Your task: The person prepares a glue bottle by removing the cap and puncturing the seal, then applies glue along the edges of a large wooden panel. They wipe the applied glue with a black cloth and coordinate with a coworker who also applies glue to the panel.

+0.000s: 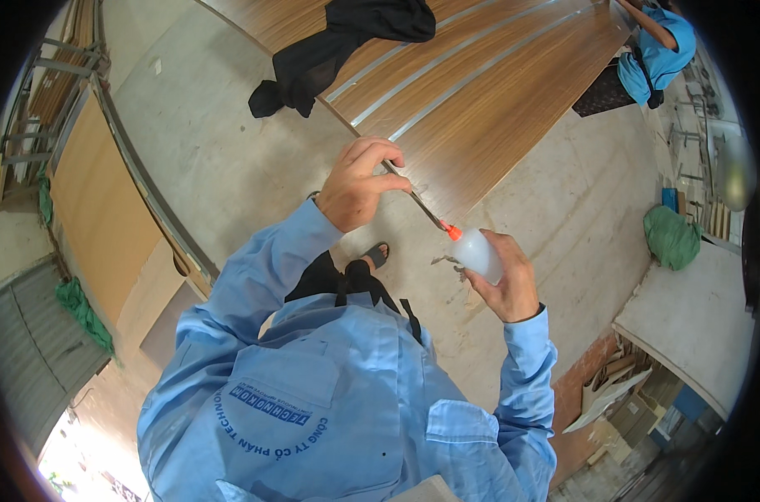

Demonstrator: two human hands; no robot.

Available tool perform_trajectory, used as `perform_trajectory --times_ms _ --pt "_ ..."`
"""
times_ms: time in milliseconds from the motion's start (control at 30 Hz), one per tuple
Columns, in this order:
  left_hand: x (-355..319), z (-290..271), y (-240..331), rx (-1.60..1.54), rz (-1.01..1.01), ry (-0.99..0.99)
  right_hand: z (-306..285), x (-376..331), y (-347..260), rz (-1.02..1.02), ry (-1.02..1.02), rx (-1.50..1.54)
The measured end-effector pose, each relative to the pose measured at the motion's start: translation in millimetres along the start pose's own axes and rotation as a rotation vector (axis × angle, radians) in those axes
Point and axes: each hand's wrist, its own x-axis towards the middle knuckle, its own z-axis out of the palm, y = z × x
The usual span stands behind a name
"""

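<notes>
My left hand [359, 186] pinches the upper end of a thin, dark metal tool [418, 201] that slants down to the right. I cannot make out its exact kind. The tool's lower tip meets the red nozzle [454, 233] of a small, whitish plastic squeeze bottle [475, 253]. Around the bottle's body, the fingers and thumb of my right hand [514, 280] are closed, with the nozzle tilted up toward the left. Both hands are held in front of my body, near the corner of a wood-grain panel [480, 125].
Pale metal strips [405, 79] run along the panel, and black cloth [313, 63] drapes over its edge. Another person [660, 54] in blue is at the far right. Boards [104, 176] lean at the left. A green sack [672, 237] sits near a pale tabletop [689, 309] on the right.
</notes>
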Motion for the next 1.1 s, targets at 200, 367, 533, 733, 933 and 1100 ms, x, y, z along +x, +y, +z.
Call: perform_trajectory --times_ms 200,367,533,733,933,1100 --pt "-0.5 -0.7 -1.7 0.01 0.013 0.007 -1.1 1.5 -0.8 0.007 0.0 -0.015" --pt "-0.5 -1.1 -2.2 0.008 0.011 0.002 -3.3 3.5 -2.7 0.004 -0.014 -0.038" --pt "-0.8 -0.4 -3.2 -0.015 -0.001 0.004 -5.4 5.7 -5.3 0.014 -0.026 -0.051" --pt "-2.9 0.2 -3.1 -0.026 -0.036 -0.01 -6.0 8.5 -6.2 0.004 -0.031 -0.05" --pt "2.1 -4.6 -1.9 -0.048 0.026 0.011 -7.0 10.3 -8.0 -0.001 -0.035 -0.055" --pt "-9.6 -9.9 0.8 -0.193 -0.136 0.159 -6.8 10.5 -7.4 0.002 -0.035 -0.046"
